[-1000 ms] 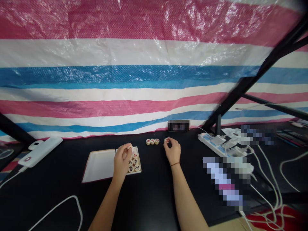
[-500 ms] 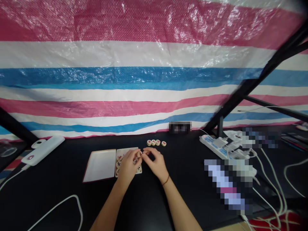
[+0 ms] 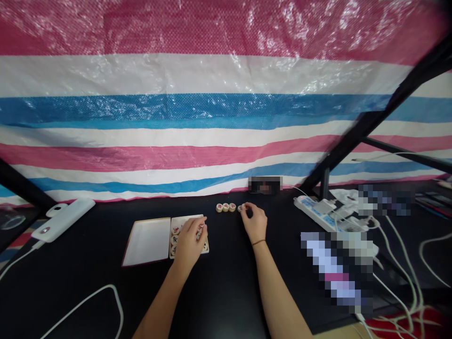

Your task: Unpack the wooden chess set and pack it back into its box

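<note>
The open box (image 3: 189,218) holds several round Chinese chess pieces (image 3: 174,239) with red or dark characters. Over it is my left hand (image 3: 190,238), thumb and forefinger apart, with pieces showing below them. My fingers hide part of the box's contents. Farther right, my right hand (image 3: 256,221) pinches a Chinese chess piece (image 3: 243,207) at the right end of a row; the fingertips partly cover it. To its left three cream pieces (image 3: 226,207) with red characters lie side by side, a small gap away.
Left of the box lies its white-lined lid (image 3: 147,242). A white power strip (image 3: 312,213) with plugs and cables stands at right, beside a pixelated object (image 3: 334,270). At far left is a white elongated device (image 3: 65,220) with a cable. Striped sheeting (image 3: 176,113) hangs behind.
My right hand has moved right, away from the box, to the end of the row of pieces. My left hand stays over the box, and the piece at its fingertips is no longer there.
</note>
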Motion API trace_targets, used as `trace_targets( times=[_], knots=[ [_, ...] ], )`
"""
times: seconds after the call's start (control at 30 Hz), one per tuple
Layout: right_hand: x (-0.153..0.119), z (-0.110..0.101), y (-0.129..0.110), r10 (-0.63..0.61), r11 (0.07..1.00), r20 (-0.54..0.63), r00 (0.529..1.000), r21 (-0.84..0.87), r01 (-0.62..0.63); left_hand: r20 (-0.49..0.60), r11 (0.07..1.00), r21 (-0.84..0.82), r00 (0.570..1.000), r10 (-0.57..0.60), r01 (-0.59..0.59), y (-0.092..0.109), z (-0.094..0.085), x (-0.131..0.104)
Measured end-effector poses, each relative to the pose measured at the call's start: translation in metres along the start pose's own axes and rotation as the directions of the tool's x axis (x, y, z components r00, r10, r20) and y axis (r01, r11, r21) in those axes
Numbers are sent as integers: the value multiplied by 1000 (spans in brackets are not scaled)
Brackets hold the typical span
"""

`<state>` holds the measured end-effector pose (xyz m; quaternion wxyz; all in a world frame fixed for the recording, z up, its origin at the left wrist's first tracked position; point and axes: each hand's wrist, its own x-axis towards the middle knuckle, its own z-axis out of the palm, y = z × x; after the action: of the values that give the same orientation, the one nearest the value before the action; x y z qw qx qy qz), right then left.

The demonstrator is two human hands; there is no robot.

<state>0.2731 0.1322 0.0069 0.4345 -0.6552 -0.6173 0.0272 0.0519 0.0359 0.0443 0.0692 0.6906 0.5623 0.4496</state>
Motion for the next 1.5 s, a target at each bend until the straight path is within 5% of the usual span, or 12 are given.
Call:
trace_targets(
  times=[0.23, 1.0, 1.23, 1.37, 1.5],
  knots=[
    [-6, 6, -2, 79, 987, 132, 988, -146, -59, 32, 1000, -15, 999, -16, 16, -3, 0, 0],
    [-7, 7, -4, 44, 990, 181, 983, -138, -18, 51, 999, -32, 999, -18, 20, 0, 5, -2],
    [-17, -6, -29, -73, 997, 9, 997, 26, 73, 22, 996, 75, 999, -43, 41, -18, -14, 3],
    [-39, -2, -61, -291, 923, 242, 926, 326, 205, 5, 981, 173, 995, -95, 93, -55, -40, 1],
    [-52, 9, -83, -382, 900, 417, 825, 372, 229, -5, 936, 310, 985, -174, 167, -73, -54, -3]
  ],
)
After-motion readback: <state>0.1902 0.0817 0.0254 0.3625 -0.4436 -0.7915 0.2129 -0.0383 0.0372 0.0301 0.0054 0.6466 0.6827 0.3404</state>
